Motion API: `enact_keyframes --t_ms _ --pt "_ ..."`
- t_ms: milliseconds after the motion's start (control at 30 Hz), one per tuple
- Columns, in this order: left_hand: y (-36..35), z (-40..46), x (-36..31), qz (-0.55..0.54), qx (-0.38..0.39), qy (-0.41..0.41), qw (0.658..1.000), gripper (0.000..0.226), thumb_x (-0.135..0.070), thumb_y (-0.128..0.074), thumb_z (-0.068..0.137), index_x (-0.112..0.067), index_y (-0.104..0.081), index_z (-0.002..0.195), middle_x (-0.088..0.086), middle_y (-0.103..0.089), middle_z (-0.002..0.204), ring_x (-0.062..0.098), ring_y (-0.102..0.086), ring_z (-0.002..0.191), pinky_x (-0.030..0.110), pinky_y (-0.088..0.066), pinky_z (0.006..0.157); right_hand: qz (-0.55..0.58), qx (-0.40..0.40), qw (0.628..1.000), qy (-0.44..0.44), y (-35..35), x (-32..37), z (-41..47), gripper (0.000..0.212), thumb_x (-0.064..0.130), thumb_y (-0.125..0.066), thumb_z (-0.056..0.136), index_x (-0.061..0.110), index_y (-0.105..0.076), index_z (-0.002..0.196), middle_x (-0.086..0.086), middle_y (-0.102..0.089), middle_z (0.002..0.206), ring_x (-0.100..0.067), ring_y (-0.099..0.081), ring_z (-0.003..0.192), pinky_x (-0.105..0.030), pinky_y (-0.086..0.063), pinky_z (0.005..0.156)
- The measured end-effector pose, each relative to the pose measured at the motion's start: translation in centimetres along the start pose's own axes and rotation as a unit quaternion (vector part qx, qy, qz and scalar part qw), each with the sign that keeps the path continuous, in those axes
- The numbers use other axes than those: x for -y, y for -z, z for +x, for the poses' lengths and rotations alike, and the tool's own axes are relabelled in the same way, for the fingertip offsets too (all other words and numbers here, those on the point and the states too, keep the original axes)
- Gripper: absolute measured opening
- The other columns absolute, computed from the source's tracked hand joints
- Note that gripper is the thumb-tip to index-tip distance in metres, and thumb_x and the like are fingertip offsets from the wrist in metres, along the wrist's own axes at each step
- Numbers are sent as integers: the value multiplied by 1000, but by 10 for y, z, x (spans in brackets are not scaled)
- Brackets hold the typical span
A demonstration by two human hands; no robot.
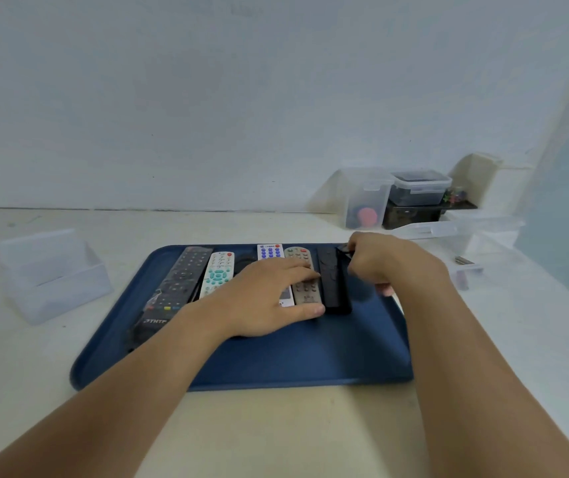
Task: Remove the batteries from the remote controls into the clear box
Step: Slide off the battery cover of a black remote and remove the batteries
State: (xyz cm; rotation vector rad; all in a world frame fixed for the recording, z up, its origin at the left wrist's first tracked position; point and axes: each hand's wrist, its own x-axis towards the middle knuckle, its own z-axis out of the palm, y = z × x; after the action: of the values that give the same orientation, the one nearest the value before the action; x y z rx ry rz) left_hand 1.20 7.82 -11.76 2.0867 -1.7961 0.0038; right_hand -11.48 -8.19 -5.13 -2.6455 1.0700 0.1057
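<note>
**A:** What is on the pale desk point(276, 436)?

**B:** A dark blue rectangular plastic tray point(310, 357) sits at centre. Several remote controls lie side by side along its far half, from 10 o'clock to 1 o'clock: a long black one point(179, 281), a white one with teal buttons point(218, 272), a white one with blue buttons point(270, 251), a beige one point(302, 270) and a slim black one point(333, 281).

**B:** The clear box point(51, 274), an open plastic tub, stands off the tray at 9 o'clock.

**A:** And the hands?

**B:** The left hand point(265, 301) lies flat and spread across the beige and white remotes, thumb against the slim black one, probably to steady the row. The right hand point(384, 262) is curled at the slim black remote's far end, fingertips pinching something small and dark there; I cannot tell what it is.

**A:** Is there room to move?

**B:** The tray's near half, at 6 o'clock, is bare. Its raised rim lies between the remotes and the clear box. More clear containers point(365, 198) crowd the desk at 2 o'clock, so I judge the leftward path freer
</note>
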Motion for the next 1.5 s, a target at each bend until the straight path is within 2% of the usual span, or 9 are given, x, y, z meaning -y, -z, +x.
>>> enact_keyframes --t_ms 233,333,767,967,1067,1167,1233,1333,1500 --pt "2 0 3 -28 8 22 999 58 -68 -59 88 -35 -55 135 -17 -57 135 6 -51 124 34 -41 107 -39 -48 998 -9 -2 4 3 36 42 -70 88 10 -59 100 -6 -58 96 -31 -60 97 -37 -51 84" --pt "2 -1 4 -54 10 45 997 61 -76 -57 80 -41 -53 130 -20 -59 129 5 -55 117 36 -47 101 0 -89 996 -6 -2 11 -5 42 30 -74 85 13 -38 74 -5 -50 77 -28 -56 83 -34 -45 70" --pt "5 -2 4 -63 19 90 994 81 -86 -54 69 -38 -50 134 -18 -59 131 8 -56 116 39 -49 99 21 -7 1000 -2 -10 28 -10 24 26 -78 67 14 -60 55 2 -55 34 -11 -54 33 -18 -42 42" --pt "5 -2 6 -83 26 92 992 75 -85 -50 73 -37 -53 131 -19 -60 129 5 -57 116 37 -49 100 168 -93 981 8 10 15 -7 34 41 -67 79 9 -56 81 -10 -66 85 -21 -56 60 -26 -36 49" --pt "6 -2 3 -150 4 92 984 67 -83 -33 82 -35 -60 121 -17 -66 116 2 -60 106 33 -50 93 269 -76 960 33 19 9 -4 28 36 -57 87 9 -61 79 -5 -72 64 -18 -46 49 -24 -35 49" --pt "13 3 -2 -323 -113 165 925 77 -89 -26 81 -30 -64 111 -9 -69 116 4 -63 110 29 -47 95 439 -24 892 102 18 6 -3 27 33 -63 95 6 -70 94 -5 -72 67 -12 -50 49 -23 -40 48" --pt "25 7 -4 -499 -209 220 812 78 -88 -42 78 -21 -65 111 3 -73 118 19 -68 114 35 -51 101 522 8 839 154 17 6 -2 25 33 -68 93 9 -73 96 -4 -69 70 -7 -52 50 -18 -43 46" --pt "44 5 3 -674 -258 225 654 64 -63 -66 75 -12 -67 114 12 -77 105 31 -76 92 37 -63 70 584 55 790 182 13 6 2 24 35 -79 80 13 -73 87 -2 -61 65 -7 -47 51 -15 -39 43" --pt "49 -4 2 -655 -111 184 725 24 -15 -58 93 -6 -73 110 15 -74 95 23 -74 68 26 -57 51 602 9 783 158 -2 13 16 25 31 -87 70 14 -69 76 1 -56 60 -6 -45 51 -16 -36 43"
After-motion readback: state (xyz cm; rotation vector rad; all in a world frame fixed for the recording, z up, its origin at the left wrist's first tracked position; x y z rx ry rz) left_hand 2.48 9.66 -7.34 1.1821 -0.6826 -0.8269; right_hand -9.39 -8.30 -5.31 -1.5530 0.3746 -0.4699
